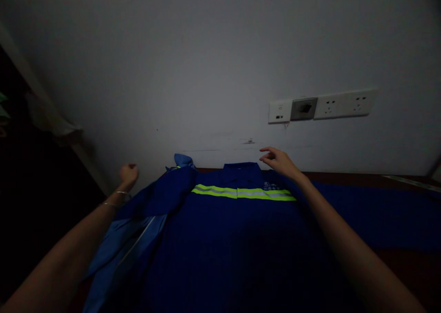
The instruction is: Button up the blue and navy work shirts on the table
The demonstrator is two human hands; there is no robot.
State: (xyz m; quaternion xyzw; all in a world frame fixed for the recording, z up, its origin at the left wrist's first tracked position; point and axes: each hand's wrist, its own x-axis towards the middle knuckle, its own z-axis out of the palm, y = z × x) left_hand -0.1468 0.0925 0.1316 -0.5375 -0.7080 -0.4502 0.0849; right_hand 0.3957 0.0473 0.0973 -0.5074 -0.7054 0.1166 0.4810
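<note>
Blue jacket [206, 239] spreads nearest; left hand's [129, 176] fingers curl near one sleeve [168, 191], contents unclear; right hand's [275, 160] part, empty, near the collar [243, 170].

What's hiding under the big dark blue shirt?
Light blue cloth sticks out from beneath the dark blue shirt on the left side, and a dark reddish surface shows past its edges. Whatever lies under its middle is covered, so that can't be seen.

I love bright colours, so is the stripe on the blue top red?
No, the stripe across the blue top is yellow-green with a grey band.
</note>
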